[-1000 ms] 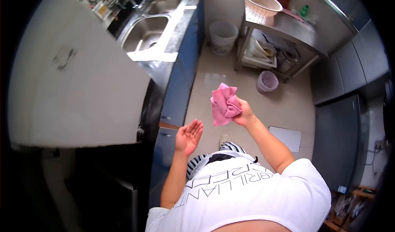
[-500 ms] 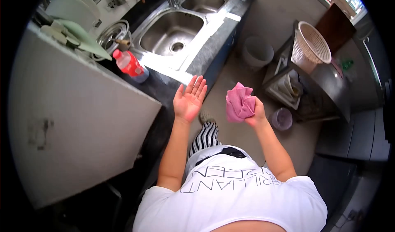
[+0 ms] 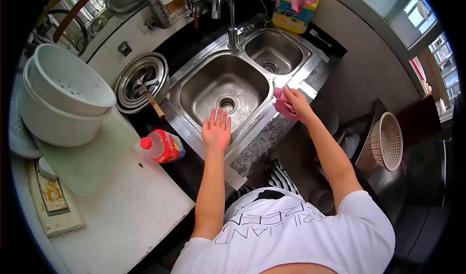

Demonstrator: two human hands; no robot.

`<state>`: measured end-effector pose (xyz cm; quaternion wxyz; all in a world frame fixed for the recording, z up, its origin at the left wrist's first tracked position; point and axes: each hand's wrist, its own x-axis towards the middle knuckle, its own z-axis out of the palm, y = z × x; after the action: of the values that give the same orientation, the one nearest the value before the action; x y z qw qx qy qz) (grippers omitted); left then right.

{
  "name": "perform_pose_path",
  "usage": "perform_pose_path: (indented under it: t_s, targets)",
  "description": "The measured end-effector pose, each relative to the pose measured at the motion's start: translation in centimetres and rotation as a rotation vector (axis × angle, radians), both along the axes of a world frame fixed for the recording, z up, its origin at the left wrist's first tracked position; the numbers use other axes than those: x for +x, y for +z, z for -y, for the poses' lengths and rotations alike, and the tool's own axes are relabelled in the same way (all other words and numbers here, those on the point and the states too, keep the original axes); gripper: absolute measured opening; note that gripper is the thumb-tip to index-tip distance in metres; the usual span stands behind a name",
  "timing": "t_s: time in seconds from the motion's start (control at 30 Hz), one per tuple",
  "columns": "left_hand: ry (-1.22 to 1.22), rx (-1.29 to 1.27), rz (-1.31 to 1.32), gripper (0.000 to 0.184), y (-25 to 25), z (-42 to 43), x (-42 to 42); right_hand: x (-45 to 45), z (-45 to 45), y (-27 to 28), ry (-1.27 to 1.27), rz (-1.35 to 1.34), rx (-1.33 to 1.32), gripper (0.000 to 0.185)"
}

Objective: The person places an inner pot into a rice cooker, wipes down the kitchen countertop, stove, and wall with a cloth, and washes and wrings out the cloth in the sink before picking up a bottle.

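Observation:
My left hand is open, palm up and fingers spread, over the near edge of the large sink basin; it holds nothing. In my right hand is a bunched pink cloth, above the counter edge to the right of that basin. The fingers are wrapped round the cloth and partly hidden. Left of my left hand stands a bottle with a red cap and red label. A chrome faucet rises behind the two basins, and no water shows from it.
White tubs stand on a green board at left. Nested metal bowls hold a wooden-handled utensil. A yellow jug with a pink cloth over it stands behind the small basin. A woven basket is at right.
The view has swung up toward the sink. Both hands have come forward to the counter, the right one still gripping the pink cloth and the left still open.

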<state>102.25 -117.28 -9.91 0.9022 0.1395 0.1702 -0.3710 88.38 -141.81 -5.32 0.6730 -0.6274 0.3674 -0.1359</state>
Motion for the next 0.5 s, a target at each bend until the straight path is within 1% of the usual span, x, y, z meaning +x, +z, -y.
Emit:
perform_pose_path:
  t_s: [0.03,0.1,0.17,0.2,0.23,0.27,0.3,0.33,0.37,0.43,0.47,0.5]
  targets:
    - [0.024,-0.003,0.000,0.046,-0.5,0.7,0.4,2.1,1.7,0.1,-0.028,-0.021,-0.032,0.041]
    - [0.071,0.118,-0.005,0.046,-1.2,2.2,1.3,6.4,5.1,1.9,0.063,0.037,-0.071,0.043]
    - [0.145,0.146,0.015,0.046,-2.0,3.8,2.4,12.0,10.3,0.8,0.173,0.029,-0.262,0.043]
    - [0.173,0.220,-0.025,0.046,-2.4,4.8,3.3,14.6,12.5,0.9,0.181,-0.089,-0.399,0.050]
    - [0.201,0.298,-0.070,0.046,-2.7,5.9,4.1,17.2,14.3,1.1,0.221,-0.063,-0.405,0.050]
    - [0.220,0.351,-0.090,0.046,-2.6,6.9,4.7,19.9,16.2,0.4,0.264,-0.121,-0.526,0.054]
    - [0.264,0.356,-0.084,0.046,-2.6,7.9,5.5,22.8,17.6,-0.3,0.306,-0.175,-0.647,0.059]
    - [0.251,0.366,-0.074,0.046,-2.8,8.8,6.3,25.7,19.3,-2.2,0.308,-0.196,-0.747,0.065]
    - [0.237,0.379,-0.068,0.046,-2.7,9.3,6.8,27.0,19.1,-1.4,0.295,-0.150,-0.885,0.058]
    - [0.285,0.398,-0.050,0.047,-2.5,10.5,8.1,29.0,19.3,0.7,0.503,-0.316,-0.723,0.060]
    - [0.273,0.377,-0.020,0.048,-2.0,11.0,8.8,30.1,19.9,0.0,0.564,-0.340,-0.754,0.057]
    - [0.254,0.355,0.010,0.048,-1.6,11.5,9.5,30.7,20.4,-0.9,0.565,-0.274,-0.763,0.054]
